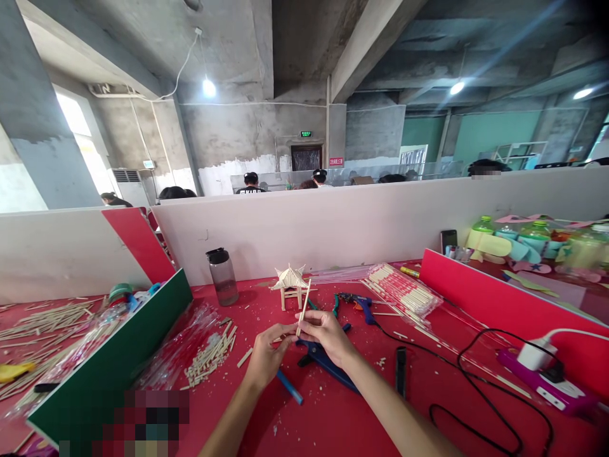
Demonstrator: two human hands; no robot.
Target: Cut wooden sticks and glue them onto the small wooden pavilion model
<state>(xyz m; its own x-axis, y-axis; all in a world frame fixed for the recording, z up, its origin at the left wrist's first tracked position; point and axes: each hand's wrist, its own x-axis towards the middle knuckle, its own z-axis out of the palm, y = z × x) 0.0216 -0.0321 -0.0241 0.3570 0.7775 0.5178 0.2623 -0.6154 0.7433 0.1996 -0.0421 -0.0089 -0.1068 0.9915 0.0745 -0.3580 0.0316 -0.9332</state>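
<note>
A pale wooden chopstick (307, 297) slants upward between my two hands, above the red table. My right hand (328, 335) is closed round its lower part, thumb and fingers pinching it. The fingers of my left hand (269, 353) are closed at its bottom end, close against the right fingertips. Under my right hand lies a blue-handled tool (335, 373), partly hidden by the hand and wrist. A blue rod (289, 387) rests just below my left hand. Beyond the hands stands a small pavilion model (291, 279) built of sticks, with a peaked roof.
Cut stick pieces (212, 357) lie in a heap at left, near a green divider (114, 368). A dark bottle (222, 279) stands behind. To the right are a blue glue gun (365, 310), bagged chopsticks (404, 289), a black cutter (401, 371) and a purple power strip (537, 379) with cables.
</note>
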